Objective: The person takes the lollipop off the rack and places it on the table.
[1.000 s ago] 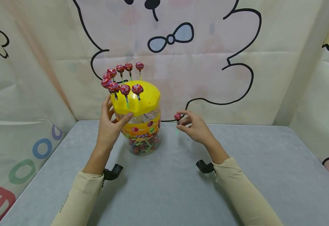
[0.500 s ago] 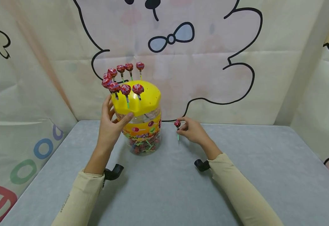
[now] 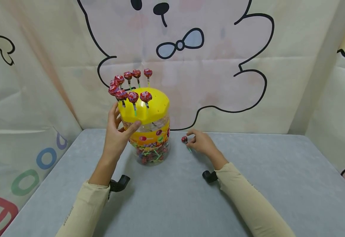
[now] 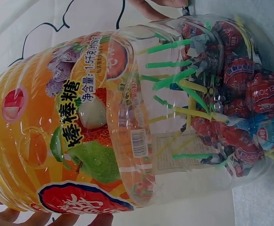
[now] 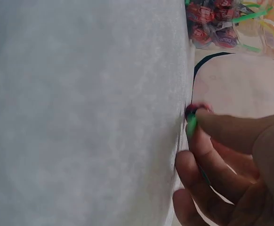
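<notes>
A clear plastic candy jar with a yellow lid stands on the table, lollipops visible inside its lower part. Several red-wrapped lollipops stick up from the lid, along its left, front and back edges. My left hand grips the jar's left side near the lid, thumb at the front; most of its fingers are hidden behind. To the right of the jar, my right hand pinches one lollipop with a green stick, low over the table. In the right wrist view thumb and forefinger meet on this lollipop.
A grey cloth-covered table lies under everything. Behind it hangs a pale backdrop with cartoon outlines. A black wrist mount sits on the left wrist, another mount on the right.
My right hand has moved down toward the table with the lollipop, whose stick now slants down to the right. The left hand and jar have stayed in place.
</notes>
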Tool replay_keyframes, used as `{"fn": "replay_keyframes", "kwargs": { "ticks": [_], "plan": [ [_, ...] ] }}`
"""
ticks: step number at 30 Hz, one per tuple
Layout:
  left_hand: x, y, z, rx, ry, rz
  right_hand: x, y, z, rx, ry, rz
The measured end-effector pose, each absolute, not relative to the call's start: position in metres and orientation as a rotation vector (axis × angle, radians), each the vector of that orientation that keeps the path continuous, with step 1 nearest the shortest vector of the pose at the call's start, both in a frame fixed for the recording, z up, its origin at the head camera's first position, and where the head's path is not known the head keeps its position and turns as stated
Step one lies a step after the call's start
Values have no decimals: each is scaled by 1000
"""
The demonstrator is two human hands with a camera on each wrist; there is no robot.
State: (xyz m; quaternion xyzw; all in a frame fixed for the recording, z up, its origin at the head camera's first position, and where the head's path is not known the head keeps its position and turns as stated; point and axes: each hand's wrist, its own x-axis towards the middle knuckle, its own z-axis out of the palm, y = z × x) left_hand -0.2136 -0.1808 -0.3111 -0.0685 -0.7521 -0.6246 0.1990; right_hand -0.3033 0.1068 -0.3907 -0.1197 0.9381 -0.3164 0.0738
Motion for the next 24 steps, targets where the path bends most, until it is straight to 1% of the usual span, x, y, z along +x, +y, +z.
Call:
{"fn": "replay_keyframes", "kwargs": {
  "ticks": [7, 15, 20, 24],
  "plan": [
    [-215, -181, -311, -190, -2101, -1733, -304, 102, -392, -350, 2886, -777],
    [-216, -179, -312, -200, -2108, -1729, -307, 99, -389, -464, 2860, -607],
    [-215, -180, -313, -203, -2118, -1719, -310, 101, -387, -464, 2826, -661],
    [-215, -181, -314, -210, -2117, -1720, -311, 101, -387, -348, 2775, -802]
  ]
}}
